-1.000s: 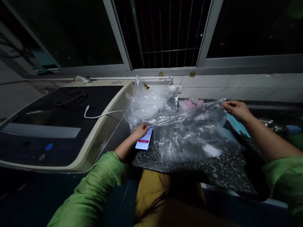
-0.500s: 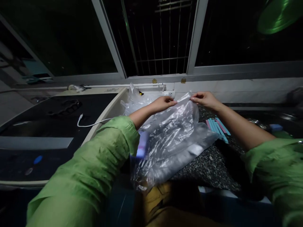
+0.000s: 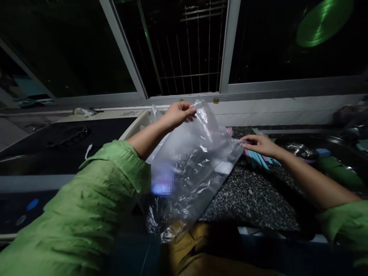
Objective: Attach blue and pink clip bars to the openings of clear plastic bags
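Note:
A large clear plastic bag [image 3: 198, 165] is stretched out between my two hands, its lower end hanging over the counter's front edge. My left hand [image 3: 179, 114] pinches the bag's top edge near the wall. Lower and to the right, my right hand [image 3: 260, 145] grips another edge of the bag between thumb and fingers. A blurred purple-blue item [image 3: 163, 182] shows at the bag's left side; what it is I cannot tell. Several blue and pink strips [image 3: 257, 159] lie on the counter just beneath my right hand.
The speckled dark stone countertop [image 3: 244, 195] runs under the bag. On the left stands a dark-topped machine [image 3: 69, 142] with a white cable end [image 3: 88, 151] on it. A sink with a metal bowl [image 3: 299, 150] and a blue sponge-like block [image 3: 323, 152] sits at the right. Windows line the back.
My left hand has moved left and up with the bag's edge. My right hand has gone down and right, spreading the bag wider. The view has shifted slightly right.

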Tool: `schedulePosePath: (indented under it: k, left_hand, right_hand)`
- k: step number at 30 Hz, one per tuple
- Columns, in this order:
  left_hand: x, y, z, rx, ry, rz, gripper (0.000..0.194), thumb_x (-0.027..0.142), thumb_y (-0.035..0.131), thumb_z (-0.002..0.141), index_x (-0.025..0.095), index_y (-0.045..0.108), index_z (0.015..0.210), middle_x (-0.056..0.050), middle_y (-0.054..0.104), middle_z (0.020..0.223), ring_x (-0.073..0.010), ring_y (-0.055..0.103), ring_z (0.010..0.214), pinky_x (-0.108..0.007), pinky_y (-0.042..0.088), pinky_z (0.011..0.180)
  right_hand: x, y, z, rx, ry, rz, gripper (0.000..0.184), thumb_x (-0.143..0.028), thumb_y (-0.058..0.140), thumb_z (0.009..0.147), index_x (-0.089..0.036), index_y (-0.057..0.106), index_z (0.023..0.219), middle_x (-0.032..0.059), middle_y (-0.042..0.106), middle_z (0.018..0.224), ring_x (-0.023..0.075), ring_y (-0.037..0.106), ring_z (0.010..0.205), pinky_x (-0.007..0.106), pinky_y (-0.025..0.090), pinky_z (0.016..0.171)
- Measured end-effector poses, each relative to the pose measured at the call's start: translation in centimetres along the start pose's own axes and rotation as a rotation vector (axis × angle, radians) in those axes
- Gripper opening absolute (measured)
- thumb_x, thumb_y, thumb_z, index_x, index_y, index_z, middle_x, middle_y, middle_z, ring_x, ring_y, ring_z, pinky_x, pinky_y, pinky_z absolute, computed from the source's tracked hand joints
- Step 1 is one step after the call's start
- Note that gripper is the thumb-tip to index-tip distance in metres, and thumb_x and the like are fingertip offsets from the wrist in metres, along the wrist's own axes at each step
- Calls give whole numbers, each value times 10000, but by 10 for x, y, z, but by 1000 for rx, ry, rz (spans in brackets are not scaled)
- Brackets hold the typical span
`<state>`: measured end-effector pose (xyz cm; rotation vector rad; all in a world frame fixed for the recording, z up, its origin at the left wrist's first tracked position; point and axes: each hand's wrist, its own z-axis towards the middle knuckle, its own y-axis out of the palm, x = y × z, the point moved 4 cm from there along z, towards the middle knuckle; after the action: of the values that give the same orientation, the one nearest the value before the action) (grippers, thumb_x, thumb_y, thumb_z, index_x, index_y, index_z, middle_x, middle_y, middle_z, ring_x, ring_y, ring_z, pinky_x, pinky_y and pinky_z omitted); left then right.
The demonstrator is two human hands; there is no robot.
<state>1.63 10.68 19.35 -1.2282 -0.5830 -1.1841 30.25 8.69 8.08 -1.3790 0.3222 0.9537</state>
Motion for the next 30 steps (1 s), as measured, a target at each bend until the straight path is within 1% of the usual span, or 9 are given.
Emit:
schedulePosePath:
  k: [3,8,15,19,21,23,26,28,30]
  left_hand:
    - [1,-7,-1,39,3,9,228,337,633,754,119,588,704,8,575,544,-71,544,519,-201,432,567]
    - [-4,-21,3,148,15,74,193,284,627,753,118,596,660,1,571,516,-75,527,516,-195,412,543]
    - [7,-52,25,335,97,150,157,242,603,767,115,595,676,-9,581,554,-82,498,580,-181,376,532]
    - [36,-55,17,280,162,172,243,266,451,873,84,591,791,7,566,613,-45,452,657,-151,360,613]
    - [48,-50,11,228,187,158,281,227,358,912,56,573,855,15,565,647,-18,415,682,-152,349,681]
    - [57,-39,5,220,195,114,227,198,394,905,61,574,881,18,575,678,-15,428,667,-150,347,661]
    - [74,-11,-6,188,249,80,207,228,441,885,102,603,906,18,610,759,-51,524,693,-157,356,603]
    - [88,15,-20,122,296,133,245,246,404,887,127,611,942,35,611,800,-96,582,807,-163,369,616]
    - [100,43,-40,21,339,202,285,260,359,889,151,617,946,56,611,811,-105,594,853,-171,387,634]
  right_hand:
    - [6,-1,-6,157,-3,-26,455,-582,577,639,-176,667,821,58,681,804,203,608,753,368,481,739]
    - [7,-9,0,245,39,-36,379,-547,511,700,-189,634,674,40,665,684,192,610,692,324,489,673]
    - [-9,-77,19,577,161,-199,240,-366,480,787,-173,620,752,104,678,807,213,614,759,364,482,706]
    - [-42,-98,6,739,-13,-186,244,-437,445,827,-263,615,821,78,670,890,209,600,799,384,469,744]
    - [-61,-82,-8,765,-125,-177,268,-438,450,835,-241,612,917,95,660,920,227,602,823,396,464,740]
    - [-82,-43,-17,629,-296,-270,279,-413,449,844,-251,594,1017,89,653,963,226,600,848,403,466,769]
    - [-102,36,-15,158,-577,-447,296,-361,504,813,-222,603,1055,81,649,1027,238,590,961,400,468,841]
    - [-97,74,-2,-23,-590,-534,350,-328,518,801,-198,582,1120,103,602,1142,265,554,1045,432,453,879]
    - [-82,91,17,-59,-485,-551,423,-271,565,765,-181,547,1178,120,560,1206,293,515,1107,461,435,913]
